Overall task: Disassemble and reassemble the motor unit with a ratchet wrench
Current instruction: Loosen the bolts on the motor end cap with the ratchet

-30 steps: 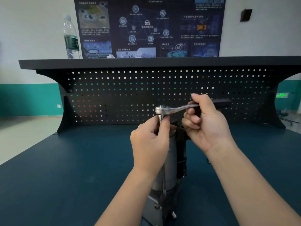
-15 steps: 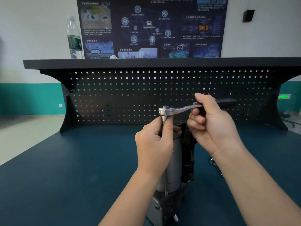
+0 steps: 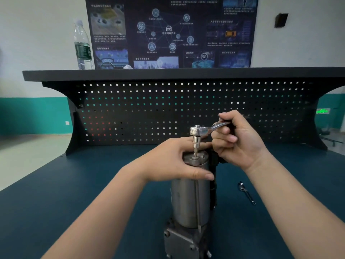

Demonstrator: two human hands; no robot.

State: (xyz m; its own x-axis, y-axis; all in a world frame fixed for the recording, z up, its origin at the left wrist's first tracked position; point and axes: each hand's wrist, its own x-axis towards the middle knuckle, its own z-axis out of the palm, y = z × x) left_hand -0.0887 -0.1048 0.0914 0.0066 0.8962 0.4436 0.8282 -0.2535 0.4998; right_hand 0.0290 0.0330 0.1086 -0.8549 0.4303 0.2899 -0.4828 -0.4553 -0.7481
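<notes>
The motor unit (image 3: 189, 202), a grey metal cylinder on a square base, stands upright on the blue bench near the front. My left hand (image 3: 168, 161) grips the cylinder's top, thumb across the front. A chrome ratchet wrench (image 3: 200, 130) sits above it, its socket and bit pointing straight down onto the top cap. My right hand (image 3: 240, 141) holds the wrench handle, which runs to the right and is mostly hidden by the fingers.
A long bolt (image 3: 246, 192) lies on the bench (image 3: 93, 184) right of the motor. A black pegboard (image 3: 149, 113) with a shelf closes the back. A water bottle (image 3: 82, 45) stands on the shelf at left.
My left hand slid down from the socket to grip the cylinder's top, uncovering the socket and bit. The wrench head stays on the cap, and my right hand has shifted along the handle towards the head.
</notes>
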